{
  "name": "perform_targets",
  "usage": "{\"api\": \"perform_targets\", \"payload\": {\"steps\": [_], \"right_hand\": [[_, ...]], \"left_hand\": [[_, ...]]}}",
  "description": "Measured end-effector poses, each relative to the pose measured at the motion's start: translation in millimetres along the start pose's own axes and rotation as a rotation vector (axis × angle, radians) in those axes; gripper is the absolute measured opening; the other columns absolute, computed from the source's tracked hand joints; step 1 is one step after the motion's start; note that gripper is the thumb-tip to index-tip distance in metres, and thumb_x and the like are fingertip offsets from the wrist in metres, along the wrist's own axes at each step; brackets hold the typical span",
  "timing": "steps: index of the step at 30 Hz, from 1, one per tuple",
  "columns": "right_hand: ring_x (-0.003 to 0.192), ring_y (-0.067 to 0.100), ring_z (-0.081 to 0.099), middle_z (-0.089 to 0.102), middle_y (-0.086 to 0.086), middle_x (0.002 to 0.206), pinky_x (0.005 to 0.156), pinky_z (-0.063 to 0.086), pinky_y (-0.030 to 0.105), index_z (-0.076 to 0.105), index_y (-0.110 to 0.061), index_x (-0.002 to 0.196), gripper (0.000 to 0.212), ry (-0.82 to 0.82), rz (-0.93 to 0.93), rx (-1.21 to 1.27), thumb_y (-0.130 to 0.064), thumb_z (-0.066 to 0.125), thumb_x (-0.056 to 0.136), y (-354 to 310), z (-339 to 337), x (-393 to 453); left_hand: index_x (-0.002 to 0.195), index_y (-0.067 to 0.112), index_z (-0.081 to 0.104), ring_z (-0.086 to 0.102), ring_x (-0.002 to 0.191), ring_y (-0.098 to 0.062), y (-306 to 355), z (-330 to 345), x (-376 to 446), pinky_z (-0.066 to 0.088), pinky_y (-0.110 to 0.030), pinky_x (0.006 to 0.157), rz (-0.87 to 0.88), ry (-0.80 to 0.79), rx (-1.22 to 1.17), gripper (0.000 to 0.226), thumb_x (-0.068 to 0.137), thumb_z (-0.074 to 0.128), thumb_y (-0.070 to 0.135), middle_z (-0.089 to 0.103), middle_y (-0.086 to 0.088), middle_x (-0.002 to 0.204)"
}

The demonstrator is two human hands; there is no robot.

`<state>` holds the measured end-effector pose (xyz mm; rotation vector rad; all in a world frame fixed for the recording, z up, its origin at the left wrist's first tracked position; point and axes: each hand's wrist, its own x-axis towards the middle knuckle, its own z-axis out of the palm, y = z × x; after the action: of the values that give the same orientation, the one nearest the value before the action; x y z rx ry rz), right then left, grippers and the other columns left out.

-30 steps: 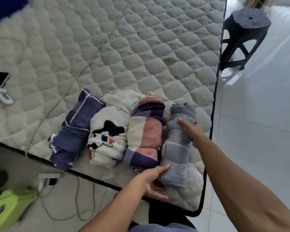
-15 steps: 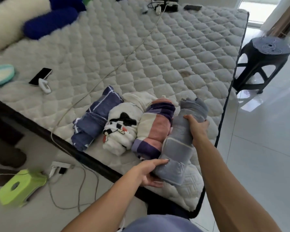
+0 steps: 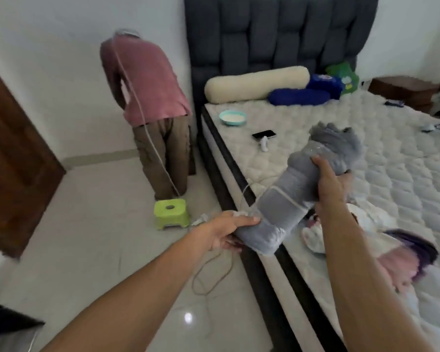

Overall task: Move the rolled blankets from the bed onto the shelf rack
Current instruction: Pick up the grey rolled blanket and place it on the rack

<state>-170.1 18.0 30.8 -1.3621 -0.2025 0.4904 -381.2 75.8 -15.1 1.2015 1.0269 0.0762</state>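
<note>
Brown wood of a door (image 3: 13, 158) fills the nine o'clock edge of the view. Next to it, at about eleven o'clock, a person in a pink shirt (image 3: 148, 80) bends forward by the white wall, with brown trousers showing below. At that person's feet a lime-green step stool (image 3: 171, 216) stands on the pale tiled floor (image 3: 92, 250), and a thin cable (image 3: 208, 275) loops across the tiles toward six o'clock.

Near the centre, the left hand (image 3: 226, 233) is closed around the lower end of the grey rolled blanket (image 3: 297, 189), thumb on top and fingers underneath. The roll is lifted clear of the bed and tilted, its lower end over the bed's dark edge and its frayed upper end pointing toward one o'clock. The right hand (image 3: 332, 180) is wrapped around the roll's upper part, so both hands are clamped on the same blanket, set apart along its length.

On the quilted white mattress (image 3: 404, 179), from twelve o'clock onward, lie a pale blue bowl (image 3: 233, 117), a black phone (image 3: 264, 134), a cream bolster (image 3: 257, 83) and a blue cushion (image 3: 299, 97) against the dark padded headboard (image 3: 272, 31). Below the right forearm, at about four o'clock, a white rolled blanket (image 3: 315, 233) and a blurred pink-and-purple rolled blanket (image 3: 404, 257) rest on the bed.
</note>
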Motion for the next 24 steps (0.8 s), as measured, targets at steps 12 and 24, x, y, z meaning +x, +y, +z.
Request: {"api": "perform_targets", "payload": {"steps": [12,24], "right_hand": [[0.118,0.013,0.057,0.052,-0.001,0.136,0.103,0.048,0.034,0.030,-0.016,0.143,0.107,-0.788,-0.183,0.072,-0.049,0.082,0.056,9.7,296.2,-229.2],[0.114,-0.001,0.054,0.052,-0.015,0.129,0.088,0.048,0.009,0.035,-0.027,0.137,0.077,-1.704,-0.077,0.140,-0.038,0.078,0.074,86.6,472.6,-482.7]], "left_hand": [[0.112,0.026,0.056,0.059,0.111,-0.022,-90.8,-246.3,-189.5,0.049,-0.046,0.091,0.327,0.551,-0.403,0.041,0.076,0.073,0.036,0.062,0.000,0.119],[0.102,0.020,0.066,0.063,0.103,-0.028,-225.2,-387.4,-330.3,0.050,-0.046,0.091,0.340,1.247,-1.088,0.032,0.090,0.055,0.048,0.069,-0.005,0.111]]}}
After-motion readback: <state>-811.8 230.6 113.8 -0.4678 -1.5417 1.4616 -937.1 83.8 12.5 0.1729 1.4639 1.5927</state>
